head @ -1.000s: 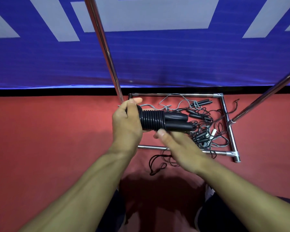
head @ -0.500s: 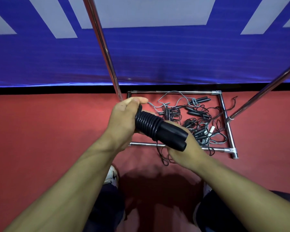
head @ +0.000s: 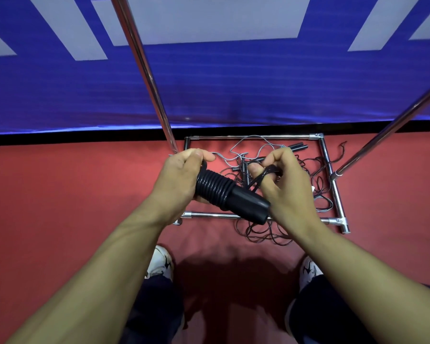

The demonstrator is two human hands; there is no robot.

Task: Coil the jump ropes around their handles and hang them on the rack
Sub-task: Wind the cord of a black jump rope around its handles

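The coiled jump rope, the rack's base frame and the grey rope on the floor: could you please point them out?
coiled jump rope (head: 212,187), head view, on the wound coils.
rack's base frame (head: 209,215), head view, near bar.
grey rope (head: 255,138), head view, far loop.

No readable text, number or brand was found. Large pale shapes were seen on the blue banner (head: 233,90), cropped too far to be read as letters.

You look down on a red floor (head: 60,207); beyond it, past a black strip (head: 72,139) along the base, a blue wall banner (head: 233,83) with large pale grey shapes (head: 216,18) fills the upper view; even light casts a soft shadow (head: 233,281) near your feet.
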